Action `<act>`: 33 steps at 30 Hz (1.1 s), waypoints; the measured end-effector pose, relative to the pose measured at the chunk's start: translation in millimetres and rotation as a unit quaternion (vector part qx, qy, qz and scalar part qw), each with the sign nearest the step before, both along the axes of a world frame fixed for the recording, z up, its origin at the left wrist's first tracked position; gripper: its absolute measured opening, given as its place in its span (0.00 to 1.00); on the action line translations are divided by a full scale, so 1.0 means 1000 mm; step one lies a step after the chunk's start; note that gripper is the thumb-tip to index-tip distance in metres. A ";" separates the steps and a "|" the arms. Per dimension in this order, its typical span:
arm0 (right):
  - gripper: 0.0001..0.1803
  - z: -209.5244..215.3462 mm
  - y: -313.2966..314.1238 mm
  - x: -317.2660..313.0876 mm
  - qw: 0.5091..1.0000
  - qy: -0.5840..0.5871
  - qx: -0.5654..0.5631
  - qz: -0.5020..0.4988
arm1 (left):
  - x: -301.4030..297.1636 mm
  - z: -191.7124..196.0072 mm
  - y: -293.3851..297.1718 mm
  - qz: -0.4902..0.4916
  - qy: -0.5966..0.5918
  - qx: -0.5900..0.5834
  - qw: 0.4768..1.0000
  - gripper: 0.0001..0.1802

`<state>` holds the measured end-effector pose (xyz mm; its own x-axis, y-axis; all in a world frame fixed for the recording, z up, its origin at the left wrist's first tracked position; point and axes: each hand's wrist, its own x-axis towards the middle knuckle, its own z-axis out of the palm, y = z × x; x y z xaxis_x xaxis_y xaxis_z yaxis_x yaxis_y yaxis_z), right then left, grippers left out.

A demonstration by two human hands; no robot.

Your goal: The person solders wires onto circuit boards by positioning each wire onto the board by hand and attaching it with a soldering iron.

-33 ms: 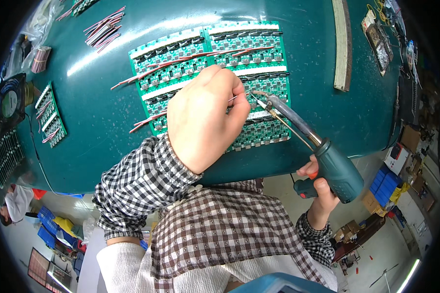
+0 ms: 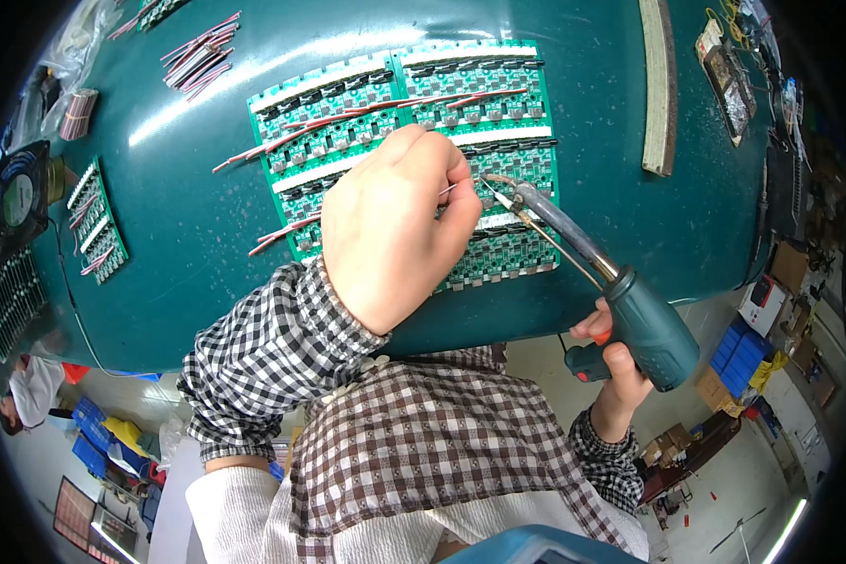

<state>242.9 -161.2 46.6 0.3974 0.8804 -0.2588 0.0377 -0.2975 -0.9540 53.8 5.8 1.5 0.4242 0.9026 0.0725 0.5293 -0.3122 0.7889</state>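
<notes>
Green circuit board panels (image 2: 512, 169) lie side by side in the middle of the table, carrying rows of small parts and white strips. Over them, my left hand (image 2: 395, 221) is closed in a pinch on a thin wire (image 2: 448, 189), whose end shows past the fingertips. My right hand (image 2: 620, 371) grips a dark green soldering gun (image 2: 653, 329) by its handle. The gun's metal tip and thin feed tube meet just above the board, right of the pinched wire. Red and white wires (image 2: 348, 115) lie across the panels; my left hand hides part of the board.
Loose wires (image 2: 200, 58) lie at the far left, with a bundle (image 2: 79, 115) nearby. A smaller board (image 2: 99, 221) and a black fan (image 2: 21, 195) are on the left. A long bar (image 2: 658, 89) and a solder-stained holder (image 2: 726, 83) lie at the right.
</notes>
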 end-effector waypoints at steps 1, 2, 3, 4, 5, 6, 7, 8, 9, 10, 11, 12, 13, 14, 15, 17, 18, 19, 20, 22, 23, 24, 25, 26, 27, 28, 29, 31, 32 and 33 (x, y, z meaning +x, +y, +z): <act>0.31 0.000 0.000 0.000 1.000 -0.003 0.002 0.000 | 0.000 0.000 0.000 0.000 0.000 -0.001 1.000 0.05; 0.31 -0.001 0.000 0.000 1.000 -0.003 0.001 0.000 | 0.000 0.000 0.000 0.000 0.000 -0.002 1.000 0.05; 0.31 -0.001 -0.001 0.000 1.000 -0.004 0.007 0.004 | 0.000 0.000 0.000 -0.001 0.000 -0.001 1.000 0.05; 0.31 -0.002 -0.001 0.001 1.000 -0.005 0.012 0.008 | 0.000 0.000 0.000 -0.002 0.000 0.000 1.000 0.05; 0.31 -0.002 -0.001 0.001 1.000 -0.005 0.012 0.008 | 0.000 0.001 0.000 -0.002 0.000 0.000 1.000 0.05; 0.31 -0.002 0.000 0.001 1.000 -0.007 0.011 0.008 | 0.000 0.001 0.000 -0.002 0.002 0.000 1.000 0.05; 0.31 -0.002 0.000 0.000 1.000 -0.008 0.010 0.009 | 0.000 0.001 0.000 -0.002 0.003 0.000 1.000 0.05; 0.31 -0.002 0.000 0.000 1.000 -0.008 0.010 0.009 | 0.000 0.001 0.000 -0.002 0.003 0.000 1.000 0.05; 0.32 -0.002 -0.001 0.000 1.000 -0.013 0.005 0.009 | 0.000 0.001 0.000 -0.004 0.008 -0.001 1.000 0.05; 0.32 -0.002 -0.001 0.000 1.000 -0.018 -0.001 0.010 | 0.000 0.000 0.000 -0.005 0.012 -0.001 1.000 0.05; 0.32 -0.002 -0.001 0.000 1.000 -0.018 -0.001 0.010 | 0.000 0.000 0.000 -0.005 0.012 -0.001 1.000 0.05; 0.32 -0.002 -0.001 -0.001 1.000 -0.018 -0.001 0.002 | 0.000 0.000 0.000 -0.004 0.013 -0.001 1.000 0.05; 0.32 -0.002 -0.001 -0.002 1.000 -0.019 -0.002 -0.006 | -0.001 0.000 0.000 -0.003 0.014 0.000 1.000 0.05; 0.32 -0.001 0.000 -0.002 1.000 -0.019 -0.002 -0.005 | -0.001 0.000 0.000 -0.003 0.014 0.000 1.000 0.05; 0.32 0.000 0.001 -0.002 1.000 -0.021 0.002 -0.011 | -0.001 -0.001 0.000 -0.001 0.012 0.000 1.000 0.05; 0.32 0.001 0.001 -0.003 1.000 -0.024 0.006 -0.016 | 0.000 -0.001 -0.001 0.000 0.010 0.001 1.000 0.05; 0.32 0.000 0.001 -0.003 0.999 -0.026 0.002 -0.020 | 0.000 -0.001 -0.001 0.002 0.013 0.002 1.000 0.05; 0.32 0.000 0.001 -0.003 0.999 -0.029 -0.001 -0.025 | 0.000 -0.001 -0.001 0.003 0.016 0.002 1.000 0.05; 0.32 0.000 0.000 -0.003 0.999 -0.029 -0.001 -0.025 | 0.000 -0.001 -0.001 0.003 0.016 0.002 1.000 0.05; 0.33 0.001 0.000 -0.003 0.999 -0.030 -0.006 -0.025 | 0.000 -0.001 -0.001 0.001 0.014 0.002 1.000 0.05; 0.33 0.001 0.000 -0.003 0.999 -0.030 -0.006 -0.025 | 0.000 -0.001 -0.001 0.001 0.014 0.002 1.000 0.05; 0.33 0.001 0.000 -0.003 0.999 -0.029 -0.010 -0.027 | 0.000 -0.001 0.000 0.000 0.012 0.005 1.000 0.05; 0.33 0.002 0.000 -0.004 0.999 -0.028 -0.014 -0.029 | 0.000 -0.002 0.000 -0.001 0.010 0.008 1.000 0.05; 0.33 0.002 0.001 -0.003 0.999 -0.029 -0.014 -0.029 | 0.000 -0.001 0.000 -0.002 0.010 0.008 1.000 0.05; 0.33 0.002 0.001 -0.003 0.999 -0.023 -0.016 -0.029 | 0.000 -0.002 -0.001 0.001 0.011 0.007 1.000 0.05; 0.32 0.002 0.001 -0.004 0.999 -0.018 -0.018 -0.028 | 0.000 -0.002 -0.001 0.003 0.012 0.006 1.000 0.05; 0.32 0.002 0.001 -0.004 0.999 -0.018 -0.018 -0.028 | 0.000 -0.001 -0.001 0.003 0.013 0.006 1.000 0.05; 0.33 0.003 0.003 -0.005 0.999 -0.015 -0.023 -0.032 | 0.000 0.000 -0.001 0.005 0.014 -0.002 1.000 0.05; 0.33 0.003 0.002 -0.005 0.999 -0.016 -0.023 -0.032 | 0.001 0.000 -0.001 0.005 0.013 -0.002 1.000 0.05; 0.33 0.002 0.002 -0.005 0.999 -0.016 -0.019 -0.032 | 0.000 -0.001 -0.001 0.004 0.013 0.000 1.000 0.06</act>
<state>238.1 -159.3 48.7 0.4616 0.8425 -0.2777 0.0478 -0.3362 -0.9406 54.1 4.7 0.9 0.4190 0.9059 0.0621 0.5525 -0.3086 0.7743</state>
